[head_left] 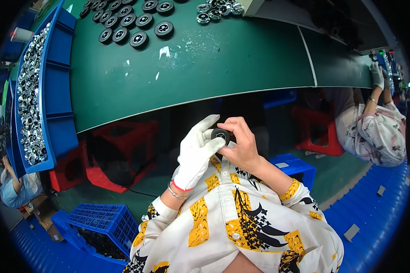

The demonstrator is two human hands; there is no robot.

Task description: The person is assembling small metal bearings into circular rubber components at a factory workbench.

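A small black wheel with a grey hub (220, 134) is held between both hands, just below the green table's front edge and close to my chest. My left hand (196, 152) wears a white glove and wraps the wheel from the left, thumb against its rim. My right hand (240, 142) is bare and pinches the wheel from the right and above with its fingertips. Both forearms come out of a white, yellow and black patterned shirt.
The green table (223, 63) carries several black wheels (132, 25) at the far left and shiny metal hubs (216, 10) at the back. A long blue tray (54, 91) of silver parts lies along the left. A blue crate (100, 227) and red stools (123, 154) stand below. Another person (378, 127) sits on the right.
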